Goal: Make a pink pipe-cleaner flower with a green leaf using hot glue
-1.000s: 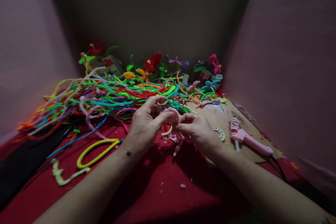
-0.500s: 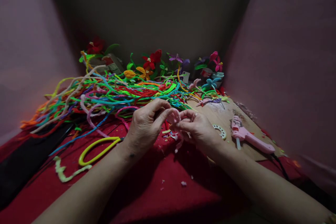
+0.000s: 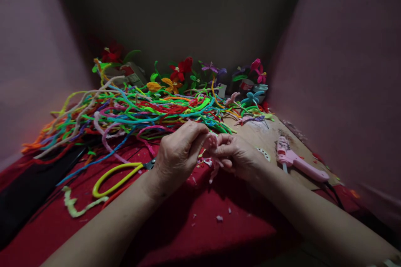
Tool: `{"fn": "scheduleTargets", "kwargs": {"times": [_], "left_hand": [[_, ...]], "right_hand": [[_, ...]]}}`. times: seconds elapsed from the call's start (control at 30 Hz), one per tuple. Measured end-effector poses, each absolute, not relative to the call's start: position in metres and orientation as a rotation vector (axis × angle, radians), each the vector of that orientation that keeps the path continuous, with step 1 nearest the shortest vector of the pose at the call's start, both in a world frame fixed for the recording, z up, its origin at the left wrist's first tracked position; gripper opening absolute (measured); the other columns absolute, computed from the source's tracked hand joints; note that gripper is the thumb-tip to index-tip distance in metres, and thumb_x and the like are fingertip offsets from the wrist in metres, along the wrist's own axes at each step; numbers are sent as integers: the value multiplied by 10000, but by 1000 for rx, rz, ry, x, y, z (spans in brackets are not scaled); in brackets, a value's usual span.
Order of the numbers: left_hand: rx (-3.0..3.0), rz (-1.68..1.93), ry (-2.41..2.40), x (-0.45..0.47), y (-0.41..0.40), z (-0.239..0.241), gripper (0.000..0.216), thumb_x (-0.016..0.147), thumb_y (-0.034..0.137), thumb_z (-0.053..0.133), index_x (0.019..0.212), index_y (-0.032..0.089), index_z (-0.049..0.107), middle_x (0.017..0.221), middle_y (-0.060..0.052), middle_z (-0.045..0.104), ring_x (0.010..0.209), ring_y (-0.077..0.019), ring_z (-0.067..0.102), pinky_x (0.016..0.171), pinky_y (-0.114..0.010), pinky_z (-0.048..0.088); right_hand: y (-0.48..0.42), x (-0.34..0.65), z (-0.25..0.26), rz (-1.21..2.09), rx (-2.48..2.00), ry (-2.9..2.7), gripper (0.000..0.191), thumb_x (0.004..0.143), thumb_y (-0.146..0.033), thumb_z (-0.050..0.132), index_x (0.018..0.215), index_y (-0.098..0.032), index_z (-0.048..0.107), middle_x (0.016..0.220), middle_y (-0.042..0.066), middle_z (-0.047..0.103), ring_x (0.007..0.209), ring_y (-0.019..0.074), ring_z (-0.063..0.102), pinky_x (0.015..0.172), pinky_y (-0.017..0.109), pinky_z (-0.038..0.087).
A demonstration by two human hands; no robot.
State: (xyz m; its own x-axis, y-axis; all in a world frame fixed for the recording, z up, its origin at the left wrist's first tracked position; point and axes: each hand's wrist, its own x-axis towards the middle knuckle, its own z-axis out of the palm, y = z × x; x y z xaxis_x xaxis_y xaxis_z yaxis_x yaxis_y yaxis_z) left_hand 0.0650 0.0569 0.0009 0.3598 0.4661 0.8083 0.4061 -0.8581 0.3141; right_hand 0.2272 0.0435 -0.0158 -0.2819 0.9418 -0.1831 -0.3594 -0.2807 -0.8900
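Note:
Between my two hands is a pale pink pipe cleaner (image 3: 211, 142), bent into a small loop with a loose end hanging down. My left hand (image 3: 180, 154) pinches the loop from the left, thumb and fingers pressed together. From the right, my right hand (image 3: 236, 152) grips the lower part of the same piece, its fingertips partly hiding it. Behind my left wrist lie scissors with yellow handles (image 3: 117, 178), their blades mostly covered by the hand. Small fuzzy scraps (image 3: 207, 161) lie on the red cloth (image 3: 194, 225) beneath the fingers.
A heap of coloured pipe cleaners (image 3: 150, 110) spreads behind my hands. Pipe-cleaner flowers (image 3: 180, 71) stand at the back. On the board (image 3: 250, 131) at the right rest a pink glue gun (image 3: 293, 160) and a white ring with holes (image 3: 263, 154). A pale yellow strip (image 3: 73, 204) lies left.
Both hands have shifted slightly to the right and down with the pink pipe cleaner, still gripping it. More of the scissors, including the pivot, and a red-orange handle edge now show beside my left arm.

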Motion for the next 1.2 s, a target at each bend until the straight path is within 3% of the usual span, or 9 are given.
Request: {"fn": "scheduleTargets", "kwargs": {"times": [0.2,0.4,0.73,1.07,1.2], "left_hand": [[2582,1554,839,63,59,0,59,836,118,515,832,159,556,725,1,591,651,-85,549,642,-184,444],[2611,1569,846,63,60,0,67,839,118,505,827,165,550,717,-2,597,645,-90,550,630,-190,445],[2627,1575,832,63,56,1,65,828,104,516,840,158,550,741,-13,613,663,-94,568,646,-190,452],[2426,1484,873,63,54,7,37,819,147,539,818,163,572,711,5,625,610,-83,568,601,-184,447],[2264,1352,877,61,51,14,31,806,161,560,796,163,589,691,11,620,577,-80,548,538,-183,435]], "right_hand": [[43,230,-12,1770,-791,-966,247,611,-190,720,779,-161,540,528,-34,609,345,68,510,308,139,365],[45,229,-19,1776,-763,-988,204,646,-203,714,702,-166,522,481,-25,610,342,80,516,315,147,370],[42,228,-12,1677,-922,-927,248,521,-171,769,619,-156,542,414,-64,527,324,47,425,338,160,291],[35,224,-7,1294,-1053,-1017,194,575,-196,749,588,-152,561,453,-67,506,387,41,393,398,181,277],[33,226,-6,1026,-1100,-1171,152,628,-241,730,635,-158,603,562,-26,582,503,83,489,488,216,377]]}}
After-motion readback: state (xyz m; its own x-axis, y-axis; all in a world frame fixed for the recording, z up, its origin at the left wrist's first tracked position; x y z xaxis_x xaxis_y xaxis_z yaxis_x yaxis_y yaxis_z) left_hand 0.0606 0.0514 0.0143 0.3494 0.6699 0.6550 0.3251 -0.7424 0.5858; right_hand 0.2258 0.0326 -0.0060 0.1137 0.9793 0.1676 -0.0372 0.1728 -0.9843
